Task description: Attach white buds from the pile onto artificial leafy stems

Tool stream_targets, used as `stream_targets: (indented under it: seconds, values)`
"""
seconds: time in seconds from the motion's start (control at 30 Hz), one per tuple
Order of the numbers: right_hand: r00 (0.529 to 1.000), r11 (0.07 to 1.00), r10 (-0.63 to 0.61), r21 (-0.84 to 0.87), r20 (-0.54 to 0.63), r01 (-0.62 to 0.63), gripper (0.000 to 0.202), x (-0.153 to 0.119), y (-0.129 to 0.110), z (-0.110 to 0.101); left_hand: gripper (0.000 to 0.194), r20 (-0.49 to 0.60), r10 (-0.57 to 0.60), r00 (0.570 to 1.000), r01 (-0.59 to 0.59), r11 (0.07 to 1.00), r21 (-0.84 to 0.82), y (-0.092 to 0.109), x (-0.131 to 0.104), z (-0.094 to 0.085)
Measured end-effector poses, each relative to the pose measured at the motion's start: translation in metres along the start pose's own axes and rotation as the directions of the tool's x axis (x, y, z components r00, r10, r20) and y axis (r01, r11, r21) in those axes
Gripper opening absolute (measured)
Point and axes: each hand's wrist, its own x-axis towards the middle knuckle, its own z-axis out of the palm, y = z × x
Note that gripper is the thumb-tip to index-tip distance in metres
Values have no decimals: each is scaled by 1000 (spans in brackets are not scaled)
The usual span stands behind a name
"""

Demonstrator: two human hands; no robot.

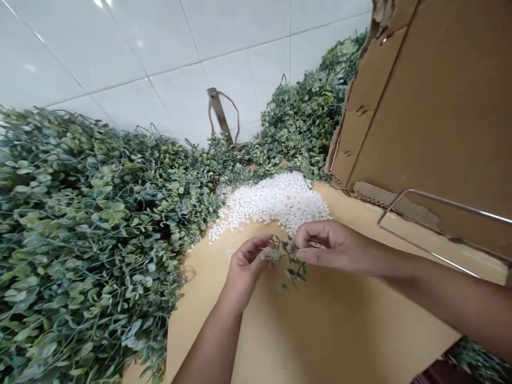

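Observation:
Between my two hands hangs a small artificial leaf sprig (295,271) with narrow green leaves. My left hand (250,258) pinches its left end between thumb and fingers. On the other side, my right hand (322,242) is closed at the sprig's upper right, thumb and fingertips together; whether a small white piece is between them is too fine to make out. Just beyond my hands lies a spread of small white plastic pieces (276,200) on the tan board (320,330).
A big heap of artificial greenery (100,229) fills the left side, and more greenery (304,117) lies at the back. To the right stands a cardboard box (440,117), with a bent metal wire frame (436,197) beside it. A strap with a cord loop (220,114) leans on the white tiled wall (248,32).

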Motion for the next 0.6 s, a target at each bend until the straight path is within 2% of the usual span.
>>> stream_targets:
  seconds: [0.17,0.27,0.33,0.47,0.6]
  values:
    - [993,960,95,271,-74,-72,36,17,9,10,31,-65,31,997,-33,999,-26,-7,4,1]
    - [982,907,154,411,-113,-94,36,23,16,13,37,-192,60,980,-85,988,-127,-7,7,3]
    - [975,864,197,488,-106,-122,35,25,21,13,39,-233,38,972,-72,988,-140,-5,8,3]
    - [965,820,237,556,-113,-136,35,25,26,10,38,-167,-68,984,59,996,-62,0,8,2]
    - [950,836,268,529,-158,-148,41,26,29,11,36,-190,-24,981,18,999,-34,-2,8,1]
